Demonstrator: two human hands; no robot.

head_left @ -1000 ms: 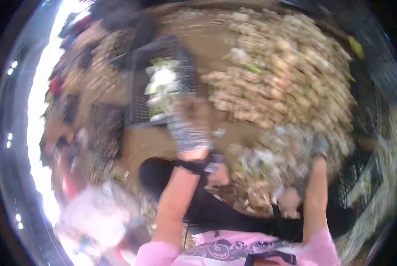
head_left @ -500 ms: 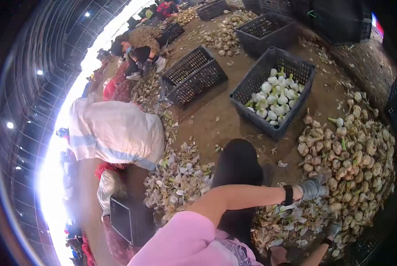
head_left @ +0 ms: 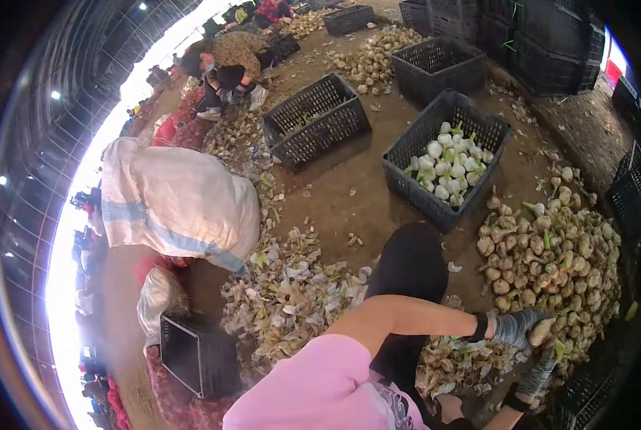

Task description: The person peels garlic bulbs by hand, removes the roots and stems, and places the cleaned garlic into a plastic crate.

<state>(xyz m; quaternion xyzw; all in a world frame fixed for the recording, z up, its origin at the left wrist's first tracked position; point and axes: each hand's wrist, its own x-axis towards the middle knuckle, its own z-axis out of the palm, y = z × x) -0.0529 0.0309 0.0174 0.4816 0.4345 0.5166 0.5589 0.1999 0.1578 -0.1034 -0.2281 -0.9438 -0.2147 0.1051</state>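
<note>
My left hand [head_left: 517, 328], in a grey striped glove, reaches to the edge of a heap of unpeeled garlic [head_left: 549, 261]. Its fingers close on a brownish garlic bulb [head_left: 541, 332]. Just below is my right hand [head_left: 539, 376], gloved too, with its fingers drawn together and pointing up toward that bulb. A small green piece shows at the right fingertips; what they hold is not clear. Under my left forearm lie loose garlic skins [head_left: 463, 358]. A black crate [head_left: 399, 175] holding white peeled garlic bulbs [head_left: 451, 163] stands beyond my knee.
More black crates stand ahead, one near [head_left: 317, 140] and one farther off [head_left: 438, 75]. A big white sack [head_left: 184, 193] and a pile of skins [head_left: 292, 294] lie to the left. Another person [head_left: 234, 64] crouches farther back; stacked crates [head_left: 549, 50] stand at far right.
My left hand has moved right and down slightly and now has a garlic bulb in its fingers. My right hand has come up closer to it. The view has shifted a little.
</note>
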